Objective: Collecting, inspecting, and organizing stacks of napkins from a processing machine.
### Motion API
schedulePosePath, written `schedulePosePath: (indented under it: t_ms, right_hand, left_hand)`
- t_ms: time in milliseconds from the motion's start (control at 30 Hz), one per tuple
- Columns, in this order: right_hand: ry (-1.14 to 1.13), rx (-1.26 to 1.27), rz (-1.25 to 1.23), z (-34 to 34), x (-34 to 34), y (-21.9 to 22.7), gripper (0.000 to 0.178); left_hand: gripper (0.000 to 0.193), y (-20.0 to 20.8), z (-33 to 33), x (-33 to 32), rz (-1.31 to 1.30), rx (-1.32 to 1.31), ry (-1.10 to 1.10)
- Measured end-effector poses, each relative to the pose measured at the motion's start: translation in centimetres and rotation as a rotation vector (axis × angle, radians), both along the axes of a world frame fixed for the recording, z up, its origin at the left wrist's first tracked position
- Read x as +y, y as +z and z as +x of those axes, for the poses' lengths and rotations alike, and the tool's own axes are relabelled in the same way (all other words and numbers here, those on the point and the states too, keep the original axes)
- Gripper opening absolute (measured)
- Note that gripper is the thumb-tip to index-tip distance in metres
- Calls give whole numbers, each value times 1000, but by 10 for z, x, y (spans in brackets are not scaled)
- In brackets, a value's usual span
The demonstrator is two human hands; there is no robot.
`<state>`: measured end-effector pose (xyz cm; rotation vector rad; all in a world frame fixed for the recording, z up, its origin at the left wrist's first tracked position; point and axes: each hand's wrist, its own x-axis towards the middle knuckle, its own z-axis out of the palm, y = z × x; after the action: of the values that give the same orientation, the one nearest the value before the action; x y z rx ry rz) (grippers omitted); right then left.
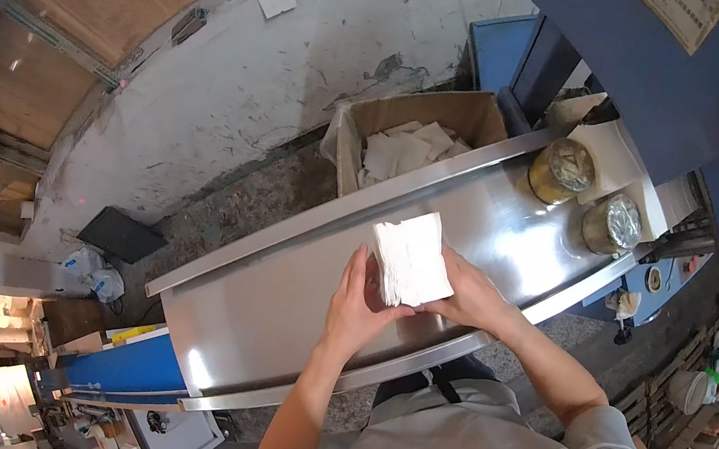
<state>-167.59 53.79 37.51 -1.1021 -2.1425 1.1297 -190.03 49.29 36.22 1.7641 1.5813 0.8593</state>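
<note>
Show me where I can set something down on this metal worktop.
The shiny, rimmed steel worktop is bare from its left end to the left hand, and between the right hand and two round, gold-toned containers. It is crowded at the right end by those containers, and midway, where both hands hold a white stack of sheets.

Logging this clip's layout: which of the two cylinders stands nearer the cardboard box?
The left cylinder, close to the rail on the box's side; the right cylinder stands farther away, toward the opposite rail.
</note>
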Motion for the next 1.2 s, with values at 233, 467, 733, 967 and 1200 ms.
schedulePosePath:
  t_ms: [233, 467, 733, 967, 1200]
  right_hand:
    - [10, -27, 26, -4, 3, -1, 103]
    - [-42, 1, 95, -10, 1, -9, 106]
    - [1, -58, -7, -7, 7, -2, 111]
    - [11, -49, -44, -8, 8, 2, 114]
    - [10, -99, -62, -10, 9, 1, 115]
  left_hand:
    - [123, 3, 5, 4, 132, 119, 38]
    - [125, 10, 11, 5, 136, 64, 72]
    - [124, 0, -21, 5, 11, 87, -85]
    - [120, 7, -23, 4, 79, 93, -45]
    - [121, 13, -22, 4, 85, 151, 71]
